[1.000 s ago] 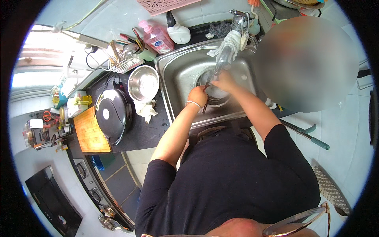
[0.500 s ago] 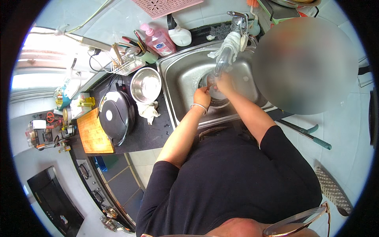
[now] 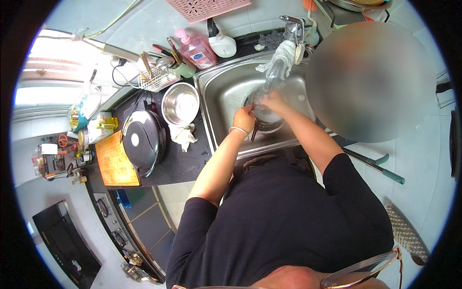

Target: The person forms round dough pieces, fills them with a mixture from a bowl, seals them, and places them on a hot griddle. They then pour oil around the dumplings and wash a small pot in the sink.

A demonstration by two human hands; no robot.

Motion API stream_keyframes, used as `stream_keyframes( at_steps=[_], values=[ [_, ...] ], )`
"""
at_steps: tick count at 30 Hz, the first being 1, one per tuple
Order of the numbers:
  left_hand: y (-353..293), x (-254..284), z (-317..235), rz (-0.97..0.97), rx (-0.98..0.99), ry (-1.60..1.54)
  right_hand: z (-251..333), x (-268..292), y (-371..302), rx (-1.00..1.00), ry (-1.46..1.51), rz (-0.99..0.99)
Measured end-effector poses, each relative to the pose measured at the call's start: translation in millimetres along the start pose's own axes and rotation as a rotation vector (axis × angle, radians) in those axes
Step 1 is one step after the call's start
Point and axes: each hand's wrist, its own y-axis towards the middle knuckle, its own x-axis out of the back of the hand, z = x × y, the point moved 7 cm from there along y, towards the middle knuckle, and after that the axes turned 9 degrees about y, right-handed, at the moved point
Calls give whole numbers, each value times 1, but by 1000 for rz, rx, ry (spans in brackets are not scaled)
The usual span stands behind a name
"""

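My left hand [image 3: 244, 119], with a pale bracelet at its wrist, is closed on dark brown chopsticks [image 3: 253, 133] over the sink [image 3: 226, 96]. Their lower ends stick out beside that hand. My right hand [image 3: 275, 102] is right under the faucet's clear spout [image 3: 273, 79], close to the left one, fingers curled; whatever they grip is too small to make out. Below both hands a round metal bowl [image 3: 272, 129] sits in the sink, partly hidden by them. A white cloth [image 3: 283, 55] is wrapped around the faucet.
Left of the sink stand a steel bowl [image 3: 181, 103], a crumpled cloth [image 3: 183, 137], a black round electric appliance [image 3: 143, 139] and a wooden board [image 3: 113, 161]. Behind are a pink pump bottle [image 3: 198, 52] and a utensil holder [image 3: 184, 68]. A blurred patch hides the right side.
The chopsticks now slant down past my left hand, where they barely showed before. My right hand stays under the spout. The whole view has shifted slightly.
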Motion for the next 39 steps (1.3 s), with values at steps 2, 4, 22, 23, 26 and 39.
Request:
stream_keyframes(
  at_steps=[2,4,22,23,26,39],
  values=[
    [-4,-2,1,31,-3,-37,-17,3,3,-77,-2,32],
    [-11,-1,-5,36,-2,-30,8,7,2,226,-457,2],
    [-15,-35,21,324,205,-699,-27,-3,-11,-255,513,53],
    [-16,-31,17,358,237,-699,-25,-1,-8,-254,365,25],
    [-27,-17,-5,537,410,-911,-10,3,-7,-240,51,-78],
    [-14,-36,7,430,611,-1266,-10,29,-9,97,387,-300]
  ],
)
